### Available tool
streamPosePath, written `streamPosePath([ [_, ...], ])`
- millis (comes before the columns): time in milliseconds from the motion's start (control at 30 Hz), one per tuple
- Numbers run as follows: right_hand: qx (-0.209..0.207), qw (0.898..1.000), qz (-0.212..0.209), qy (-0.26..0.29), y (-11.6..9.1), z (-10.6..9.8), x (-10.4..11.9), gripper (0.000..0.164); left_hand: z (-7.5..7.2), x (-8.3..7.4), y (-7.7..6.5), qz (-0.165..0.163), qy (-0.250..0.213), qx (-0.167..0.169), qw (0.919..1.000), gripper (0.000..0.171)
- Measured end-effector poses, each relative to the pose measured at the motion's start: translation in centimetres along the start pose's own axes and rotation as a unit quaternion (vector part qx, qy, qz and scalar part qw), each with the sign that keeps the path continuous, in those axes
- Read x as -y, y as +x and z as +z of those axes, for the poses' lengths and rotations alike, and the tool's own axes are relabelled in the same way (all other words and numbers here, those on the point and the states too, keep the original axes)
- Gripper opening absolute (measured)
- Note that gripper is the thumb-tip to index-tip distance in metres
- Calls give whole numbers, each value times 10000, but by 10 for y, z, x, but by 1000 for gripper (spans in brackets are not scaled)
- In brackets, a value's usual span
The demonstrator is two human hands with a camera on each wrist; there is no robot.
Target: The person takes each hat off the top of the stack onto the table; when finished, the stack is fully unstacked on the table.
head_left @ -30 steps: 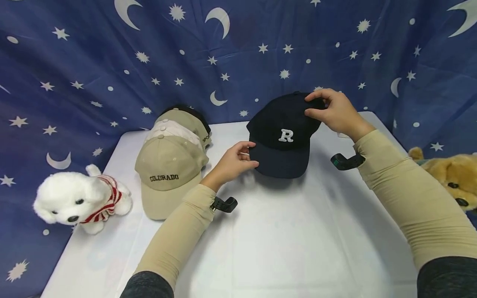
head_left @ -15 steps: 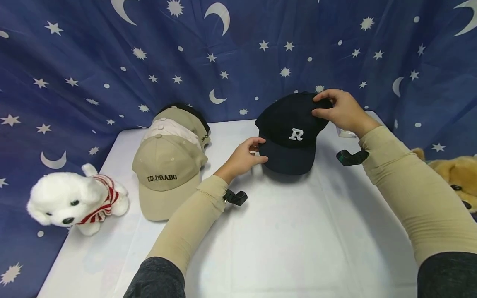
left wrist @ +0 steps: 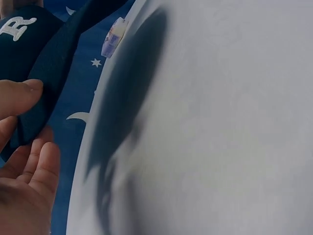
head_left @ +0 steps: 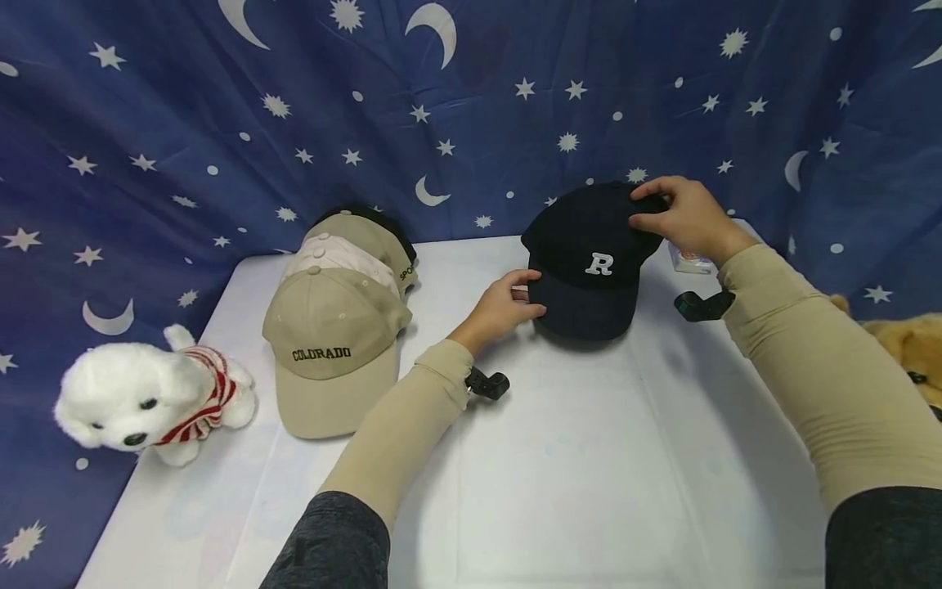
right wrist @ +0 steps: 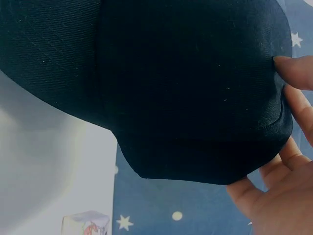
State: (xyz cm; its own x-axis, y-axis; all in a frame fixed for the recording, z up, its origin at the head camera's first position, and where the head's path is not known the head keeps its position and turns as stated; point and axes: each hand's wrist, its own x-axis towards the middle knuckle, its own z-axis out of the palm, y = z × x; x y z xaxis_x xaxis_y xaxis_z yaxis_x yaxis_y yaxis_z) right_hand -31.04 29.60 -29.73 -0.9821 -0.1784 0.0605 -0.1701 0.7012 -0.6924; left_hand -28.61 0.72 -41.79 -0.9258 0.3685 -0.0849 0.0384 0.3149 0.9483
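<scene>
A dark navy baseball cap (head_left: 574, 233) with a white letter R is held between both hands above the back of the table, its brim toward me. My left hand (head_left: 502, 309) pinches the brim's left edge; in the left wrist view the thumb (left wrist: 22, 95) lies on top and the fingers go beneath. With my right hand (head_left: 688, 214) I grip the crown at its upper right. The right wrist view has that hand's thumb (right wrist: 296, 72) on the cap's surface, fingers curled under its edge.
A row of overlapping caps, the front one a beige Colorado cap (head_left: 324, 327), lies at left. Beside it sits a white plush dog (head_left: 125, 393). A brown plush dog (head_left: 908, 348) is at the right edge. Behind my right hand is a small box (head_left: 690, 260); a starry blue curtain (head_left: 478, 98) hangs behind.
Both hands have carried the navy cap to the right. The grips look the same, and the small box beyond the right hand has come into view. The other caps stay put.
</scene>
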Motion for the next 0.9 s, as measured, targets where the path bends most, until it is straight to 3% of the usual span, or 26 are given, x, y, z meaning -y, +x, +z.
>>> streamPosePath([
  [633, -280, 9994, 156, -112, 27, -2, -29, 47, 37, 4, 32, -136, 29, -353, 9993, 57],
  [900, -243, 9989, 362, 156, 33, -3, -37, 51, 43, 2, 37, -198, 457, -408, 9979, 58],
])
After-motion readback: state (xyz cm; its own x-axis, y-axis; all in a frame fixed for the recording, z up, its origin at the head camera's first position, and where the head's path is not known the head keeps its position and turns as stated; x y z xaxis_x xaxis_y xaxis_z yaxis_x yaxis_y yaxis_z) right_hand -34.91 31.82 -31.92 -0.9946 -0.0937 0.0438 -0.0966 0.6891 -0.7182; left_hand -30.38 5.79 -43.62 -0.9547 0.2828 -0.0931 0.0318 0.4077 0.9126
